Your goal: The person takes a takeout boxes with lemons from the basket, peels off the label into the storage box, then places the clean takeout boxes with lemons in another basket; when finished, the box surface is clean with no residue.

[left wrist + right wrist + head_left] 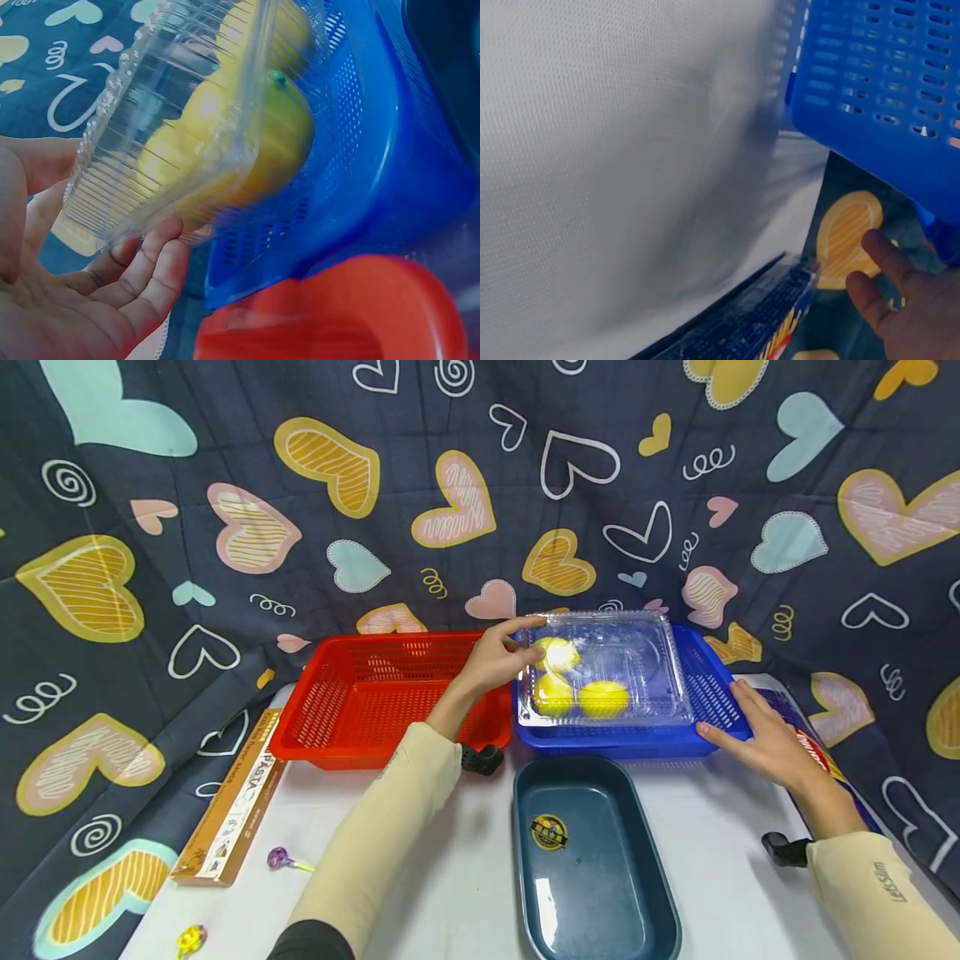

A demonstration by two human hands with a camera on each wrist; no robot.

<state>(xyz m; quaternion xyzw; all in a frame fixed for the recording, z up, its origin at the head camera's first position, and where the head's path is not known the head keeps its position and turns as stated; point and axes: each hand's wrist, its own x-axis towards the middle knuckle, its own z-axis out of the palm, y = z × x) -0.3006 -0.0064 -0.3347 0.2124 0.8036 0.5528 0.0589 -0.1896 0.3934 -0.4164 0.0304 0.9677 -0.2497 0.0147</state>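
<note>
My left hand [491, 662] pinches the left edge of a clear plastic box [633, 660], thumb and fingers on its ribbed side. Inside, yellow lemons [603, 698] are gathered toward the left end; a green stem tip shows on one in the left wrist view. The box overlaps the top of a blue perforated basket [716, 689] in the head view. Near that basket's right front corner is my right hand [772, 743], thumb and fingers extended and spread. In the right wrist view its fingertips [877, 244] show just below the basket's side.
A red perforated basket [390, 758] stands against the blue one's left. In front is a dark blue-grey tray [600, 893]. A pasta box [236, 802] and two lollipops [279, 857] lie left. A dark blue package [817, 752] lies beyond my right hand, by the patterned cloth.
</note>
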